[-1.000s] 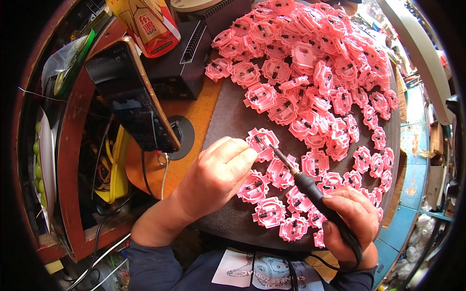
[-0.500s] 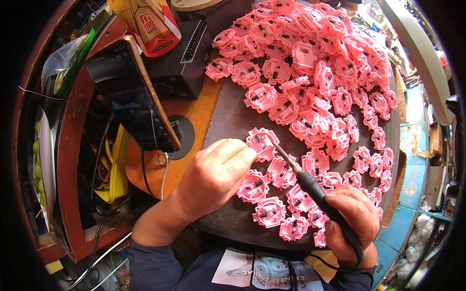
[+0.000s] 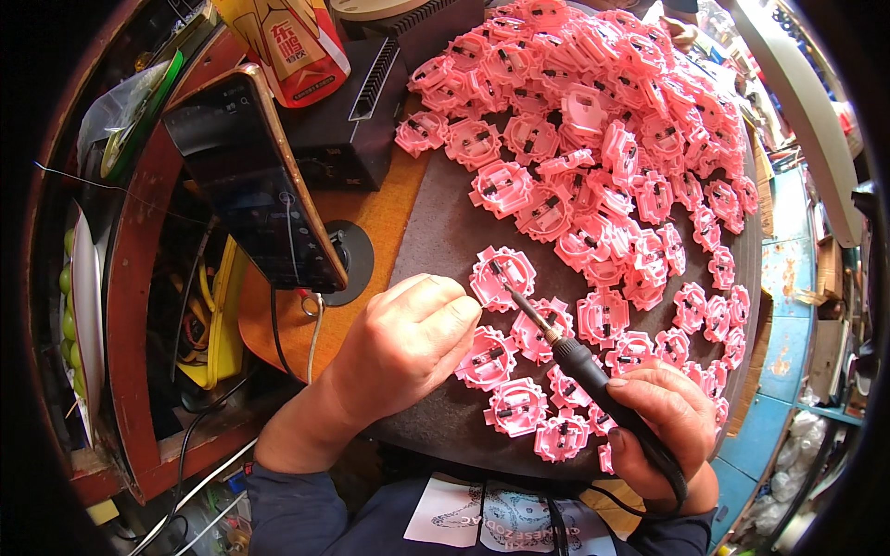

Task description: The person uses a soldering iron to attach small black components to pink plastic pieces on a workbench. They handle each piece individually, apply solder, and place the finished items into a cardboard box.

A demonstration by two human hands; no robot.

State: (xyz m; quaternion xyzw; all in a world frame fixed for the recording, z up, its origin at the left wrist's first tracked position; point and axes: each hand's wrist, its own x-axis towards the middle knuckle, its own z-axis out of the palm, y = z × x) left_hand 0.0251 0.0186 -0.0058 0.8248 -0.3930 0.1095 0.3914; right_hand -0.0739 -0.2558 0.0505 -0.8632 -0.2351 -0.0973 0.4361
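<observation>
My right hand grips a soldering iron by its black handle. The iron's tip points up and left, over the lower part of a pink plastic piece with small black parts in it. Whether the tip touches the piece, I cannot tell. Just left of that piece, my left hand is closed, thumb against the fingers; what it pinches, if anything, is hidden. Several similar pink pieces lie around the iron, and a large heap of them covers the far part of the dark board.
On the left, a phone leans upright on a stand with a round base. Behind it stand a black box and a red-and-yellow drink container. A red-brown wooden frame with cables and a yellow object borders the left side.
The iron's tip has moved slightly left and down across the pink piece. My left hand has drawn back a little to the left, off the piece's edge.
</observation>
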